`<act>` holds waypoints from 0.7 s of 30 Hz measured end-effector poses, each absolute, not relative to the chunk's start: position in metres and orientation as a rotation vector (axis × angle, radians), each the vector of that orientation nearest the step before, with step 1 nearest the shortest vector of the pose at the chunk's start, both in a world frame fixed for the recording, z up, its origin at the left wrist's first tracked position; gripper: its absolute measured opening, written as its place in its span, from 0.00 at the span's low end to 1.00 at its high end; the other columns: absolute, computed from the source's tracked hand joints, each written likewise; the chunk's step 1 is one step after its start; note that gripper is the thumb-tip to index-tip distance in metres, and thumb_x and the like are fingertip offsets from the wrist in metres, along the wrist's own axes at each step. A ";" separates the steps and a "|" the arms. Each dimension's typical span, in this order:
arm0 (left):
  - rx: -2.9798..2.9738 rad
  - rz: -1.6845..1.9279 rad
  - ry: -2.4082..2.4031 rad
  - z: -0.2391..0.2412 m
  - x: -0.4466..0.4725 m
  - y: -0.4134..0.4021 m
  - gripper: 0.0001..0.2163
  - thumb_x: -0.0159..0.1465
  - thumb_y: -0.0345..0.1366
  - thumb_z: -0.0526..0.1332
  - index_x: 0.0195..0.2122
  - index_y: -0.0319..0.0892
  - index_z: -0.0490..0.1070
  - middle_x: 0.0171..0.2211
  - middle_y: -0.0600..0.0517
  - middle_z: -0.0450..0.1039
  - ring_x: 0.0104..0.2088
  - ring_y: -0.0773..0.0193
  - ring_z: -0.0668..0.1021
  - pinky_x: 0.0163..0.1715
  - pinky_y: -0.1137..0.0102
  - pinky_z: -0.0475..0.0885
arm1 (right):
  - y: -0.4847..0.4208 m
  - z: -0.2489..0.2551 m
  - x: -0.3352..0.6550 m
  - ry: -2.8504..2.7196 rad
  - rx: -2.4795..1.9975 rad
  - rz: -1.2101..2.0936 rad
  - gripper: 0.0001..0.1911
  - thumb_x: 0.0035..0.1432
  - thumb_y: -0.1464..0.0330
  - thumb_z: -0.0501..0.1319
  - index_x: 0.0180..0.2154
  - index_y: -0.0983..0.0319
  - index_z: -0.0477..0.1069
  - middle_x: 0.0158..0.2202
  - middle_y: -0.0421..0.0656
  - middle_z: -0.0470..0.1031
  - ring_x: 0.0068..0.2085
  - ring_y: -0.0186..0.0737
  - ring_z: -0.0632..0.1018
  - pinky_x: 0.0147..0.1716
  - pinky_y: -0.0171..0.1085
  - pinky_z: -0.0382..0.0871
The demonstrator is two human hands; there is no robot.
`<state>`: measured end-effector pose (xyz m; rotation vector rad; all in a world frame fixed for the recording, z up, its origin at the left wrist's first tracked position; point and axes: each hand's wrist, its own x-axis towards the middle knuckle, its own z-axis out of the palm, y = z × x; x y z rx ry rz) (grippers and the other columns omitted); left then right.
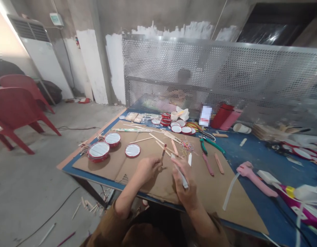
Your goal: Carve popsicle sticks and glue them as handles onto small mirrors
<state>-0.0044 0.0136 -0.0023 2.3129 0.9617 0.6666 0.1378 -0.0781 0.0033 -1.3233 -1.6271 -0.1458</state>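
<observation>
My left hand (148, 168) pinches a short wooden stick (163, 153) with a reddish-brown tip, held upright over the cardboard sheet (148, 185). In my right hand (186, 185) is a slim white pen-like tool (181, 175), its narrow end pointing toward the stick; its exact kind is unclear. The two hands are apart. Beyond them lie loose thin wooden sticks (141, 140) and a tangle of coloured rubber bands (186, 145). A small red-rimmed drum (132, 150) with a white face rests left of my left hand, near two more drums (98, 151) farther left.
Green-handled pliers (214, 145) and pink sticks (208, 164) lie to the right. A pink glue gun (257, 178) with a white glue stick sits at the cardboard's right edge. A phone (205, 116) leans before the perforated metal panel (153, 61). Red chairs (16, 109) stand left.
</observation>
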 end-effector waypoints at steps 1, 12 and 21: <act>2.313 0.665 0.954 -0.002 -0.004 0.013 0.09 0.62 0.34 0.53 0.27 0.43 0.69 0.28 0.54 0.72 0.29 0.67 0.71 0.28 0.76 0.58 | -0.080 0.003 0.136 -1.649 -1.310 -0.173 0.14 0.61 0.70 0.51 0.48 0.60 0.65 0.44 0.47 0.73 0.46 0.41 0.74 0.46 0.42 0.68; 2.317 0.618 1.036 -0.003 -0.003 0.012 0.09 0.61 0.35 0.53 0.26 0.42 0.68 0.26 0.53 0.72 0.28 0.67 0.71 0.26 0.75 0.57 | -0.076 -0.006 0.131 -1.656 -1.361 -0.321 0.09 0.58 0.70 0.57 0.42 0.62 0.65 0.33 0.44 0.74 0.34 0.37 0.77 0.35 0.34 0.71; 2.312 0.607 1.034 -0.001 -0.003 0.012 0.09 0.62 0.36 0.53 0.27 0.42 0.68 0.29 0.52 0.74 0.31 0.66 0.73 0.28 0.76 0.59 | -0.075 -0.001 0.129 -1.732 -1.369 -0.299 0.08 0.58 0.71 0.55 0.41 0.61 0.65 0.33 0.43 0.74 0.33 0.37 0.76 0.33 0.34 0.70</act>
